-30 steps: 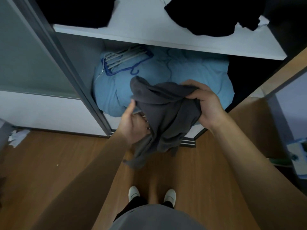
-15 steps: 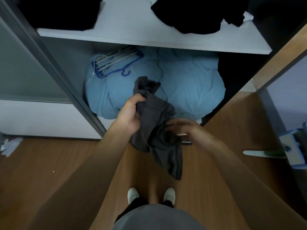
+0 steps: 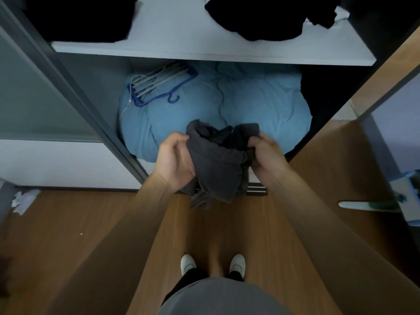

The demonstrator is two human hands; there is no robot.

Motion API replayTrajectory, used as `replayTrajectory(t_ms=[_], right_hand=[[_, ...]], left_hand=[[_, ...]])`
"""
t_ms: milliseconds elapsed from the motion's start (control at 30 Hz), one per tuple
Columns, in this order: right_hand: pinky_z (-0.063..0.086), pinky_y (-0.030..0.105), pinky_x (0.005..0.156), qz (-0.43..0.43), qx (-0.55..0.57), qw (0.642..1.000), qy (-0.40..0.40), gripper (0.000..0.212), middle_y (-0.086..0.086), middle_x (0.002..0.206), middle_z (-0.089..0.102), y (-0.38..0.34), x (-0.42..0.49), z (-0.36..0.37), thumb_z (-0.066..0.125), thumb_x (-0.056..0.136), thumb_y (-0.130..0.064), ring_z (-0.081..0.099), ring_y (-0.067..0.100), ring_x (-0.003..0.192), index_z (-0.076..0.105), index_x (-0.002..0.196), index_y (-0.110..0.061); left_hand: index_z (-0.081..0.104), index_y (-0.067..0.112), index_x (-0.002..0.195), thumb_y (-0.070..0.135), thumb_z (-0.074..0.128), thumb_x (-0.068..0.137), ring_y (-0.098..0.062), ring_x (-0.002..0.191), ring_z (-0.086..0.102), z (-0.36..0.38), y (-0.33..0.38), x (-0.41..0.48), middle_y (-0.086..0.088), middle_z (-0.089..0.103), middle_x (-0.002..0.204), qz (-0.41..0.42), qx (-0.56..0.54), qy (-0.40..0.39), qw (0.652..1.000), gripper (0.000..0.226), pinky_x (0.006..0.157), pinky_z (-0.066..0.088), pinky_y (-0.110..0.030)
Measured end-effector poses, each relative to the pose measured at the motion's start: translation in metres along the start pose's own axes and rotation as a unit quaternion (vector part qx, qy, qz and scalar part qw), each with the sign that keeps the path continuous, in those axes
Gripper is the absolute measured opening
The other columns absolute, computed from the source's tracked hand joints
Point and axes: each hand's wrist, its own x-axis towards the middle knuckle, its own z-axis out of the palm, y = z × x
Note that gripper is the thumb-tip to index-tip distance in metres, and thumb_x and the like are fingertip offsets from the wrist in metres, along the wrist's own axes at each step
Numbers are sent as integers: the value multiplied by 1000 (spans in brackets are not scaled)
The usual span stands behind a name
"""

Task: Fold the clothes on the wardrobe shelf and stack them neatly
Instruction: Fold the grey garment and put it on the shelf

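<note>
Grey garment [image 3: 219, 165] bunched mid-air in front of wardrobe, above wood floor [image 3: 68, 235]. Left hand [image 3: 175, 160] grips its left edge, right hand [image 3: 266, 155] grips right edge. Black clothes [image 3: 261, 18] on white shelf [image 3: 177, 44]; blue duvet [image 3: 261, 105] below, hangers [image 3: 159, 81] on it.

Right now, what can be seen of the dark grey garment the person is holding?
The dark grey garment is soft, matte cloth, bunched and creased, not yet folded. It hangs in the air before the wardrobe's lower compartment, gripped at its upper sides by the left hand and the right hand. A darker hollow shows at its gathered top; the rest droops limp below the hands, above the wood floor. Its type cannot be told.
</note>
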Motion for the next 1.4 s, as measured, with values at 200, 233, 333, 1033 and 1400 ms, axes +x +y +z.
replayTrajectory(t_ms=[200,233,333,1033,1400], right_hand=[[49,30,61,-52,-159,982,-83,40,9,68,63,-24,-10,-5,39,72,12,62,22,71,72,70,-11],[46,31,61,-49,-180,979,-77,35,10,70,60,-25,-11,-7,39,71,13,59,24,70,70,74,-4],[40,29,58,-28,-188,980,-61,30,12,77,54,-20,-11,-16,44,66,6,51,26,73,62,88,16],[54,41,85,267,-136,954,16,38,12,112,61,128,30,-2,55,98,-28,62,26,87,58,129,-5],[51,38,70,316,-102,943,-11,4,13,92,61,130,37,-16,56,96,-8,60,27,82,59,93,-6]], left_hand=[[60,1,105,1,48,93,-22,66,60,-14,-10,9,-16,59,86,-18,80,125,989,17,56,49,-29],[57,3,97,-6,39,90,-17,60,57,-16,-11,10,-11,54,78,-4,56,145,988,20,53,48,-26],[61,9,95,-16,25,89,-17,71,59,-23,-10,15,-7,57,80,72,-14,172,982,45,67,48,-24],[59,5,100,-19,25,68,-27,80,52,15,10,-24,-12,56,85,151,-8,-25,988,52,75,44,-36],[71,8,86,-11,33,58,-25,73,59,11,18,-30,-11,62,78,158,0,-48,986,52,67,51,-28]])
